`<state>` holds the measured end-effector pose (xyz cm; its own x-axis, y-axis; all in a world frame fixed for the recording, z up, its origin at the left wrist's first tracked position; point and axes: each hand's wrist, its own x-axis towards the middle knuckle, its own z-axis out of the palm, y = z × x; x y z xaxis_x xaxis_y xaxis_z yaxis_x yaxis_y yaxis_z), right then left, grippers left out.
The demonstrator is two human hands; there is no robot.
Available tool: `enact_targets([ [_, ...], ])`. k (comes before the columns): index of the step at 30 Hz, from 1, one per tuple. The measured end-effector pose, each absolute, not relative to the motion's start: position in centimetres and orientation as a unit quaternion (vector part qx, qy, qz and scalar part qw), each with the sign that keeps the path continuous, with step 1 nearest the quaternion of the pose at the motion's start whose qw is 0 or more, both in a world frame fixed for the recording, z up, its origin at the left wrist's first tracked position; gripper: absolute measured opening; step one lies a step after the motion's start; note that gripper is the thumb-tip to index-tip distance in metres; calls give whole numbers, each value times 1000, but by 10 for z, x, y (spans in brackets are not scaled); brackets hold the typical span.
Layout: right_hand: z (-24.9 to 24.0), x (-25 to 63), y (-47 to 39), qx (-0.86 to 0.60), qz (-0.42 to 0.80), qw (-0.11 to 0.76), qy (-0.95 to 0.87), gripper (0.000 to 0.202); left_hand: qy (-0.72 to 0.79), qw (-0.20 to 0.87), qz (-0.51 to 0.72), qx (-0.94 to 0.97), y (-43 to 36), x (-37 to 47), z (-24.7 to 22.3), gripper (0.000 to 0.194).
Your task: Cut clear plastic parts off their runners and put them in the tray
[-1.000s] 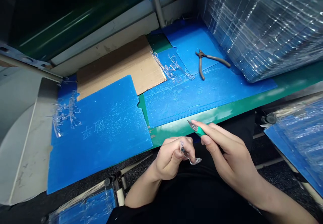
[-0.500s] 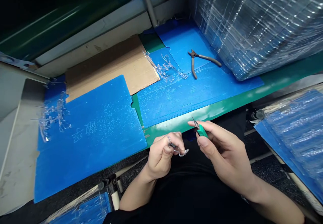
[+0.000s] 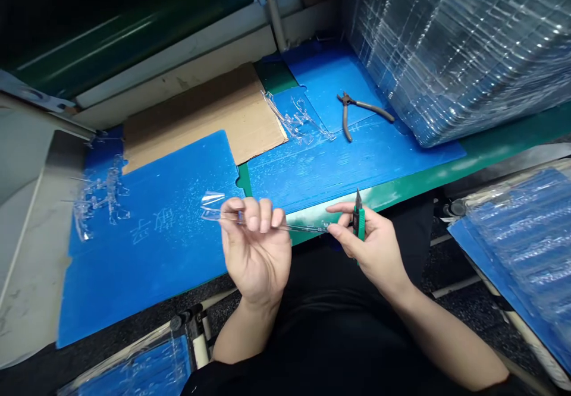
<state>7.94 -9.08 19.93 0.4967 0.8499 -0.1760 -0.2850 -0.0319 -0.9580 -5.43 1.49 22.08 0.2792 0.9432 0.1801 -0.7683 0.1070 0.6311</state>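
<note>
My left hand (image 3: 259, 247) is raised palm toward me, with thumb and fingers closed on a long, thin clear plastic piece (image 3: 213, 206). Its wide end sticks out to the left, and its narrow end runs right to the fingertips of my right hand (image 3: 375, 235). That hand grips a green utility knife (image 3: 359, 223), blade pointing up and away from me. The right thumb tip seems to touch the plastic piece too. Both hands are over the near edge of the green worktable (image 3: 312, 211).
Diagonal cutters (image 3: 348, 113) lie open on blue sheets (image 3: 312, 176). Clear plastic scraps sit beside the cardboard (image 3: 191, 110) and on the left blue sheet (image 3: 156, 253). A tall stack of clear trays (image 3: 446, 45) stands at the right back; more trays (image 3: 530, 253) lie at lower right.
My left hand has turned palm toward me and moved up and left, bringing the clear piece into full view. My right hand has tilted the knife upright and come to the piece's narrow end.
</note>
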Motion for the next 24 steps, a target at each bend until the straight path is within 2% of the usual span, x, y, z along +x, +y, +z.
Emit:
enact_targets([
  [4, 188, 66, -89, -491, 504, 692, -161, 28, 130, 733, 607, 277, 20, -55, 220, 15],
  [7, 189, 67, -85, -484, 462, 733, -120, 26, 245, 695, 584, 340, 19, -55, 210, 26],
  [9, 192, 72, -83, -513, 411, 745, -114, 26, 317, 585, 612, 428, 20, -58, 202, 33],
  [12, 197, 79, -80, -538, 374, 746, -122, 27, 295, 290, 661, 627, 23, -68, 196, 54],
  [13, 198, 81, -80, -536, 377, 745, -126, 28, 270, 201, 628, 702, 23, -72, 196, 61],
  [15, 200, 81, -79, -527, 393, 742, -133, 32, 237, 112, 506, 822, 24, -79, 201, 65],
  [18, 203, 79, -79, -525, 407, 731, -157, 32, 227, 107, 358, 900, 26, -84, 210, 57],
  [22, 211, 78, -83, -559, 368, 663, -336, 18, 192, 158, 228, 941, 31, -86, 219, 21],
  [24, 217, 80, -85, -560, 337, 612, -446, 18, 151, 214, 191, 946, 33, -87, 222, 10],
])
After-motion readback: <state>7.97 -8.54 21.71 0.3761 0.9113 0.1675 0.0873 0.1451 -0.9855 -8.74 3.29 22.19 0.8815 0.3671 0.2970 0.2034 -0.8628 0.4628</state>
